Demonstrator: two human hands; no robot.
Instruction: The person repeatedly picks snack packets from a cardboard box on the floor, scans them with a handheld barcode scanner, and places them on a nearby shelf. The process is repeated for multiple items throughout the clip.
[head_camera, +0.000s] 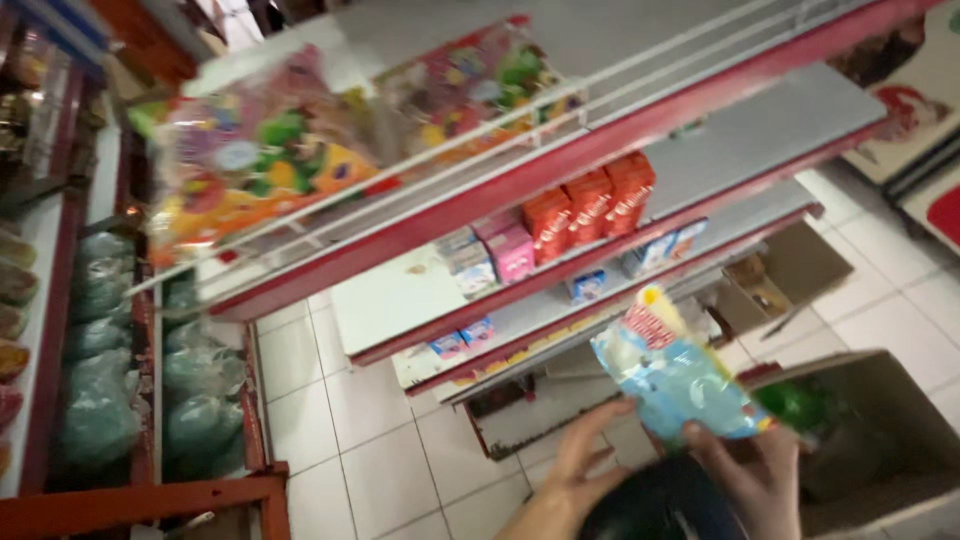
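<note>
Small shop aisle here, pale tiled floor (350, 420) and a red-edged shelf rack (600, 140) running across the tilted view. The top shelf has 2 big colourful bags (270, 160) of mixed goods behind a white wire rail. 1 shelf down there are 3 orange-red boxes (590, 205) in a row, with a pink box (512, 252) and some pale blue ones just beside them. The lower shelves have a few small blue-and-pink packs (462, 340). On the far left, another rack holds greenish bagged stuff (100, 390), pretty blurry.

Down low, the right hand (755, 480) grips a light blue plastic packet (675, 375) with a red and yellow top, fingers closed on its lower edge, holding it up in front of the bottom shelves. The left hand (580, 465) is open with fingers spread, right next to the packet's lower left corner; can't tell if it's actually touching. An open cardboard box (880, 440) sits at the right with something green (800, 405) inside.
</note>
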